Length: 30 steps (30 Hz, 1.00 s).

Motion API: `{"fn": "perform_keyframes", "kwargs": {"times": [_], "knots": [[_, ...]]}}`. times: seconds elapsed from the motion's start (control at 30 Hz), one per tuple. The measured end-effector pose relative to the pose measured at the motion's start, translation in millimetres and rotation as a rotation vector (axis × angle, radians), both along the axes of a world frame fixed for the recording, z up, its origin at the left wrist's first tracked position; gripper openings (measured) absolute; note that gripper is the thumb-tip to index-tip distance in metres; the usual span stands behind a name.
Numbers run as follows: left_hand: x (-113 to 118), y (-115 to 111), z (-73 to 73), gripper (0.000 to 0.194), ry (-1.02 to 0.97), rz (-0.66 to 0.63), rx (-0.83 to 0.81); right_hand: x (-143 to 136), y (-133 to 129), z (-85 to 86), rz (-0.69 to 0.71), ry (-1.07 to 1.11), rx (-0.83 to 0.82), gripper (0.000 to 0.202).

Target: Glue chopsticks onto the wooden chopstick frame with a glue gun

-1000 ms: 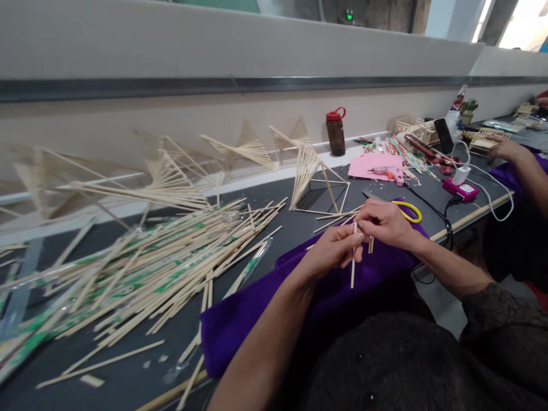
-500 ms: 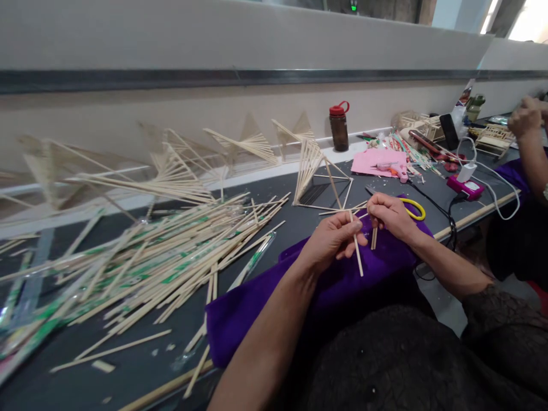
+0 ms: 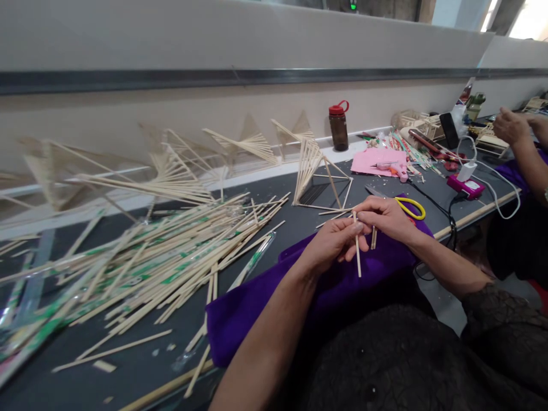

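Note:
Between the thumb and fingers of my left hand (image 3: 338, 238) is a thin wooden stick (image 3: 358, 260), its lower end pointing down over a purple cloth (image 3: 252, 311). My right hand (image 3: 387, 220) is closed at the upper end of the same stick, thumb and fingertips pinched on it. Two short stick pieces (image 3: 374, 237) show just below the right hand, against the cloth. Beyond the hands stands an open frame of glued sticks (image 3: 309, 171). Scissors with yellow handles (image 3: 411, 209) lie beside my right wrist, partly hidden.
A large pile of sticks (image 3: 171, 268) with plastic wrappers covers the left side. Twisted stick models (image 3: 244, 145) line the wall. Further right are a red-lidded bottle (image 3: 339, 128), a pink glue gun (image 3: 394, 168), a purple power adapter (image 3: 466, 187) with cables, and another person's hands (image 3: 514, 125).
My right hand has moved left to the top of the stick, meeting my left hand. The stick is now more upright. The other person's hands have shifted left.

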State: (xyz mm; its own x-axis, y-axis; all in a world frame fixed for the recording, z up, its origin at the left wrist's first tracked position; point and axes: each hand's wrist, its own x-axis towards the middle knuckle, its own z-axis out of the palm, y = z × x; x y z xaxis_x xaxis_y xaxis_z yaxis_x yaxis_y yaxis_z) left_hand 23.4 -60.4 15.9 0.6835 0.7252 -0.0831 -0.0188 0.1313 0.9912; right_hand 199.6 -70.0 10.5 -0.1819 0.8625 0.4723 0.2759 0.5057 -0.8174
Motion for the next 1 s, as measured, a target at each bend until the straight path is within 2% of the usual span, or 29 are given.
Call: {"fn": "perform_keyframes", "kwargs": {"times": [0.23,0.43,0.5,0.7,0.87,0.93,1.0], "knots": [[-0.7,1.8,-2.0,0.035,-0.008,-0.032,0.0,0.6,0.9,-1.8,-0.013,-0.083,0.078,0.017],[-1.2,2.3,-2.3,0.041,-0.016,-0.09,-0.048,1.8,4.3,-7.5,-0.063,-0.24,0.363,0.018],[-0.9,2.2,-2.6,0.042,-0.019,-0.094,-0.061,0.6,4.2,-8.8,-0.081,-0.242,0.394,0.017],[-0.3,0.9,-1.4,0.039,-0.033,-0.118,-0.062,-3.2,2.8,-7.7,-0.132,-0.149,0.25,0.016],[-0.2,1.0,-0.5,0.035,-0.075,-0.138,-0.094,0.6,4.7,-7.3,-0.116,-0.005,0.038,0.021],[0.1,1.6,-1.1,0.034,-0.074,-0.132,-0.103,3.0,4.6,-7.5,-0.065,-0.013,0.057,0.024],[0.5,2.0,-1.8,0.034,-0.07,-0.122,-0.098,4.8,3.6,-7.5,-0.016,-0.062,0.157,0.023]]}}
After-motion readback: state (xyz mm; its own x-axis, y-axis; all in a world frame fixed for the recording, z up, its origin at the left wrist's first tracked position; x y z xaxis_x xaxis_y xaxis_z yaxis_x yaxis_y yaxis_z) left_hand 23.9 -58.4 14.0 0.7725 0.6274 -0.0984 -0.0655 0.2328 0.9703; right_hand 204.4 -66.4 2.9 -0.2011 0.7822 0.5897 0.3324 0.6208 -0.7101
